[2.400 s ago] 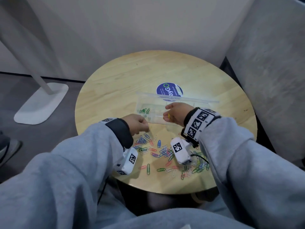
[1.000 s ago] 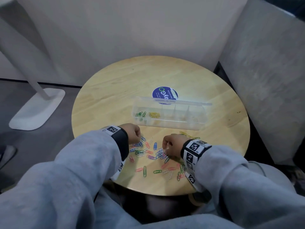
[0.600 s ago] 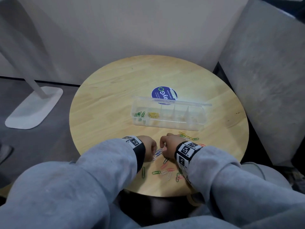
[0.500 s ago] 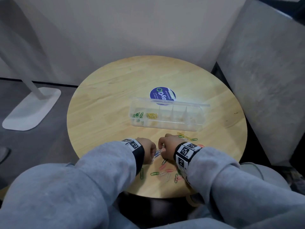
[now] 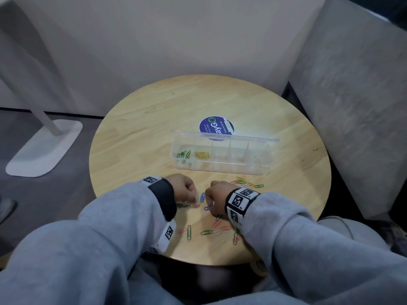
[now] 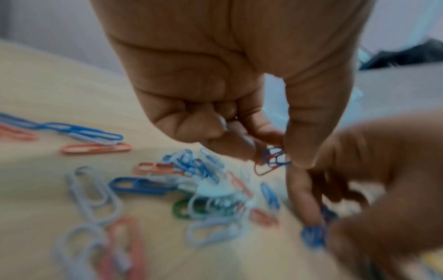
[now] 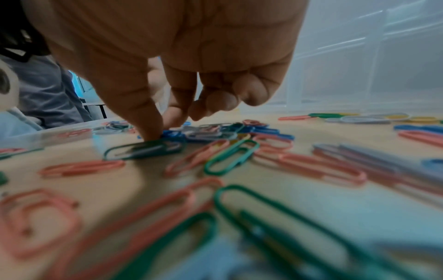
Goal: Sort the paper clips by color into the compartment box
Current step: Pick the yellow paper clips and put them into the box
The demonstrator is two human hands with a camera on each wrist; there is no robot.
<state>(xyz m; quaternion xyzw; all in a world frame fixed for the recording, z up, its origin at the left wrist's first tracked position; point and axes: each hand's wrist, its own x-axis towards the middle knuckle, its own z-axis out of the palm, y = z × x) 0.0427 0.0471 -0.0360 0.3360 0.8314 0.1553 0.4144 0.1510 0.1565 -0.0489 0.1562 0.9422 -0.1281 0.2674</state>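
Note:
A clear compartment box (image 5: 220, 166) lies open mid-table, with green clips (image 5: 184, 154) in its leftmost cell and yellow clips (image 5: 202, 154) in the one beside it. A loose pile of mixed clips (image 5: 211, 230) is spread by the near edge. My left hand (image 5: 195, 194) hovers over the pile. In the left wrist view this left hand (image 6: 275, 151) pinches a blue clip (image 6: 275, 156) with a red one hooked to it. My right hand (image 5: 209, 204) is close beside it, thumb and forefinger down on a blue clip (image 7: 171, 135) that lies on the table.
The round wooden table (image 5: 136, 137) carries a blue round sticker (image 5: 215, 127) behind the box. A few more clips (image 5: 248, 183) lie right of my right hand. A white stand base (image 5: 44, 148) sits on the floor at left, and a grey panel (image 5: 352, 95) rises at right.
Both hands came back from the box to the pile at the near edge and drew close together. Over the last half second they have hardly shifted.

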